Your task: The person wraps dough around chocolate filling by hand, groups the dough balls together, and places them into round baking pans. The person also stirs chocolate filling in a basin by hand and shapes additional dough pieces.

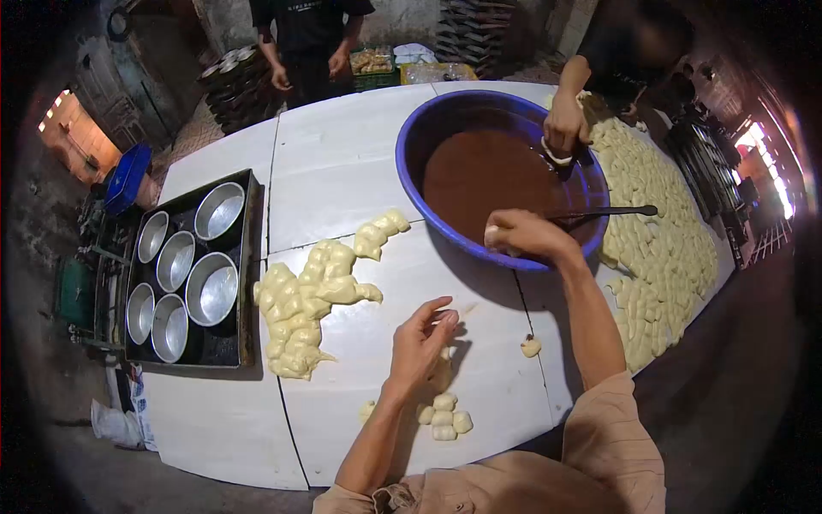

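Observation:
My right hand point(522, 233) is over the near rim of a purple basin point(411, 184) that holds brown filling point(488, 176). Its fingers are curled round a pale piece of dough, mostly hidden by them. My left hand point(419, 343) hovers over the white table with fingers apart and slightly bent, holding nothing I can see. Partly hidden below it lies a strip of dough point(442, 373). Close to that wrist sit several small dough balls point(443, 418). One dough ball with a brown spot point(531, 346) lies alone under my right forearm.
A spoon's dark handle point(612, 211) sticks out over the basin's right rim. Dough pieces point(312, 295) lie left, many more point(655, 257) right. A black tray point(248, 283) holds round metal tins point(212, 289). A co-worker's hand point(565, 128) holds dough at the basin; another person point(310, 43) stands opposite.

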Tool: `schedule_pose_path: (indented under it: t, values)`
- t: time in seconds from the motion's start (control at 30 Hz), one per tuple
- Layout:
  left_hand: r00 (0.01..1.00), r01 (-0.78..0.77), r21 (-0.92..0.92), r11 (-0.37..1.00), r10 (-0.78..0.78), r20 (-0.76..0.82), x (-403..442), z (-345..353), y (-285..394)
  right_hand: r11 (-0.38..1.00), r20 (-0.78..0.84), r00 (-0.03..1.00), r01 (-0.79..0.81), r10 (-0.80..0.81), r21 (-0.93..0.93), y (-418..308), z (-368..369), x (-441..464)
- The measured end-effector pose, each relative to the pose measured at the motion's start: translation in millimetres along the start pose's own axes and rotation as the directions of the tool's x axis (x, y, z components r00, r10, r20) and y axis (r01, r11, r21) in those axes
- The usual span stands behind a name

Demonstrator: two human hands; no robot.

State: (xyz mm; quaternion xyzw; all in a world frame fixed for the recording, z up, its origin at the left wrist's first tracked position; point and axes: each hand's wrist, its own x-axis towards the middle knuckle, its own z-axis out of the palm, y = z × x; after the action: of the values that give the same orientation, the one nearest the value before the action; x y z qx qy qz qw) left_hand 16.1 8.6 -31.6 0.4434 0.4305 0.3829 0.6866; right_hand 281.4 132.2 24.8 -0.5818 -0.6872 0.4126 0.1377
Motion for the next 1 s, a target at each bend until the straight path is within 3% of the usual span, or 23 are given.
schedule_pose_path:
  t: [0.03, 0.13, 0.17, 0.27, 0.3, 0.43, 0.53, 0.57, 0.6, 0.73, 0.77, 0.87, 0.9, 0.93, 1.0]
  values:
    - [1.0, 0.008, 0.035, 0.999, -0.008, 0.003, 0, 2, 2, 0.977, -0.001, 0.999, -0.037, 0.038, 0.211, -11, -5, -7]
    - [1.0, 0.009, 0.069, 0.998, -0.01, 0.024, 2, 18, 9, 0.935, -0.047, 0.996, 0.091, -0.079, 0.342, -21, -7, -21]
    - [0.999, 0.019, 0.042, 0.999, -0.02, 0.038, 2, 26, 15, 0.923, -0.1, 0.995, 0.02, 0.02, 0.385, -38, -7, -34]
    - [0.995, 0.014, -0.118, 0.993, -0.003, 0.095, 9, 42, 21, 0.642, -0.209, 0.977, 0.128, 0.052, 0.756, -48, 0, -49]
    - [0.994, 0.009, -0.191, 0.982, 0.012, 0.108, 12, 47, 23, 0.575, -0.214, 0.977, 0.173, 0.004, 0.8, -48, 4, -54]
    - [0.988, 0.097, -0.465, 0.88, -0.031, 0.148, 6, 58, 30, 0.317, -0.231, 0.97, 0.196, 0.078, 0.928, -52, 47, -73]
    - [0.982, 0.157, -0.573, 0.804, -0.066, 0.177, -8, 53, 15, 0.263, -0.26, 0.957, 0.219, 0.131, 0.94, -51, 89, -86]
    - [0.98, 0.177, -0.555, 0.812, -0.095, 0.174, -15, 47, 12, 0.3, -0.268, 0.949, 0.211, 0.166, 0.93, -53, 99, -92]
    - [0.977, 0.199, -0.537, 0.82, -0.124, 0.173, -22, 40, 8, 0.295, -0.237, 0.966, 0.2, 0.097, 0.934, -52, 109, -98]
    - [0.988, 0.106, -0.649, 0.753, -0.155, -0.019, -46, 19, -12, 0.328, -0.161, 0.978, 0.11, 0.132, 0.938, -53, 139, -115]
    - [0.982, 0.055, -0.714, 0.698, -0.169, -0.089, -50, 16, -11, 0.409, -0.14, 0.984, 0.084, 0.109, 0.909, -51, 143, -121]
    - [0.951, 0.024, -0.631, 0.775, -0.213, -0.225, -56, -3, -25, 0.67, -0.213, 0.974, 0.11, 0.073, 0.734, -63, 166, -129]
    - [0.947, -0.047, -0.55, 0.834, -0.138, -0.291, -52, -6, -29, 0.743, -0.235, 0.971, 0.129, 0.038, 0.657, -59, 176, -124]
    - [0.945, -0.072, -0.533, 0.843, -0.114, -0.307, -54, -7, -31, 0.818, -0.351, 0.933, 0.263, -0.079, 0.512, -60, 187, -122]
    - [0.941, -0.116, -0.496, 0.86, -0.065, -0.331, -60, -5, -29, 0.941, -0.466, 0.831, 0.338, -0.303, -0.009, -71, 195, -126]
